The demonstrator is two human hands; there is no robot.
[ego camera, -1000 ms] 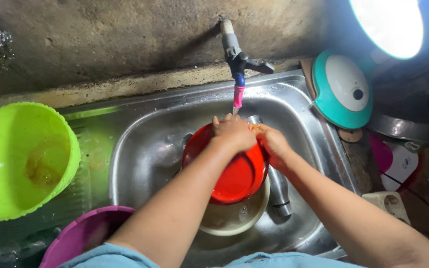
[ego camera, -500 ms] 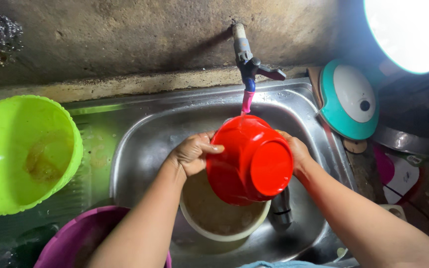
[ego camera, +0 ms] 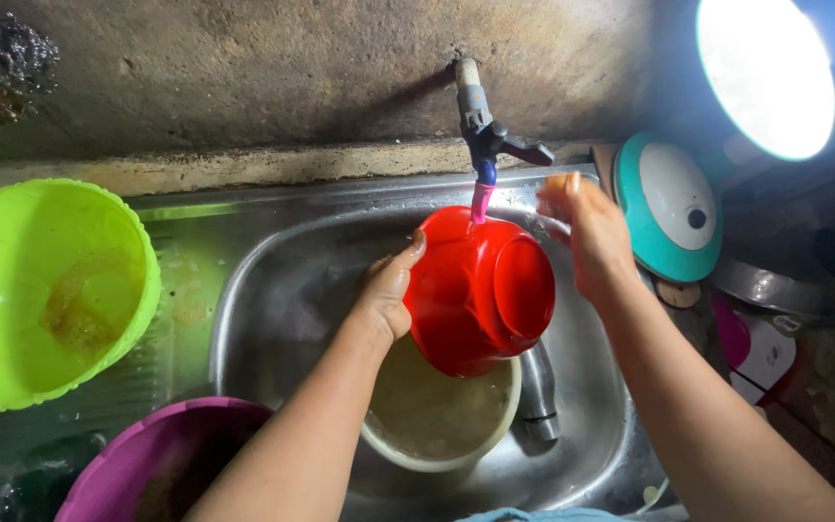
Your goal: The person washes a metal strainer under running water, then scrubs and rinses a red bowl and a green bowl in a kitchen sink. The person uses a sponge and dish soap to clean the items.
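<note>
My left hand [ego camera: 388, 290] grips the rim of a red plastic bowl [ego camera: 480, 290] and holds it tilted on its side under the tap [ego camera: 483, 130], base turned to the right. My right hand [ego camera: 587, 227] is lifted off the bowl, fingers loosely apart, just right of the tap's spout. Below the red bowl, a pale bowl [ego camera: 437, 416] with murky water sits in the steel sink [ego camera: 263, 280].
A lime green basin [ego camera: 41, 290] stands on the left drainboard. A purple basin [ego camera: 147, 464] is at the lower left. A metal cup [ego camera: 538, 391] lies in the sink. A teal and white lid [ego camera: 674, 208] leans at the right, under a bright lamp [ego camera: 765, 72].
The red bowl has been turned from face down to tilted under the tap. My right hand has let go of it and risen toward the tap.
</note>
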